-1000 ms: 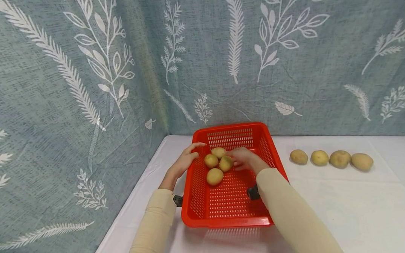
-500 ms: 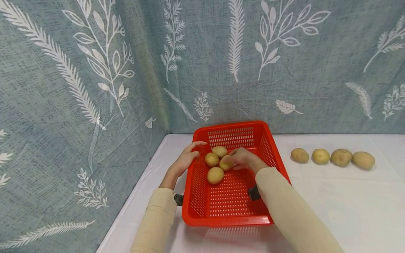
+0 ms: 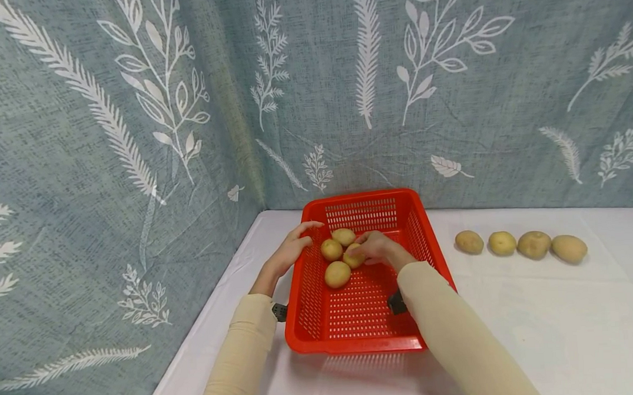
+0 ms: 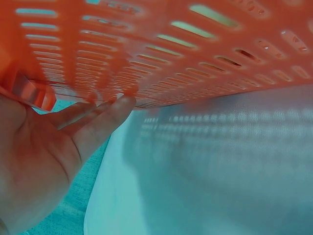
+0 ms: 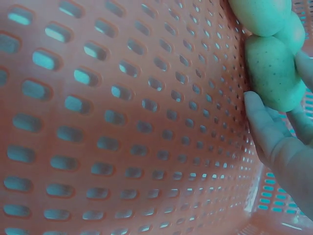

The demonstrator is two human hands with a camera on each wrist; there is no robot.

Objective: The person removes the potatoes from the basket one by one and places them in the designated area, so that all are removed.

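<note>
A red plastic basket (image 3: 373, 343) with slotted walls stands on the white cloth. Several potatoes lie inside towards its left side, among them one (image 3: 337, 275) nearest me and one (image 3: 343, 237) furthest back. My right hand (image 3: 379, 248) reaches into the basket and grips the rightmost of these, a potato (image 3: 354, 256); in the right wrist view its fingers curl about that potato (image 5: 272, 73), which touches its neighbours. At the basket's left rim rests my left hand (image 3: 289, 250), thumb and forefinger reaching over the edge. Straight fingers (image 4: 105, 125) lie against the outer wall in the left wrist view.
Right of the basket, several more potatoes (image 3: 533, 244) form a row on the white tablecloth (image 3: 540, 329). A blue-grey curtain (image 3: 344, 102) with white leaf prints hangs behind and along the left side.
My right hand's fingers have come over the potato and taken hold of it; a second ago they were beside it. The left hand and basket look unmoved.
</note>
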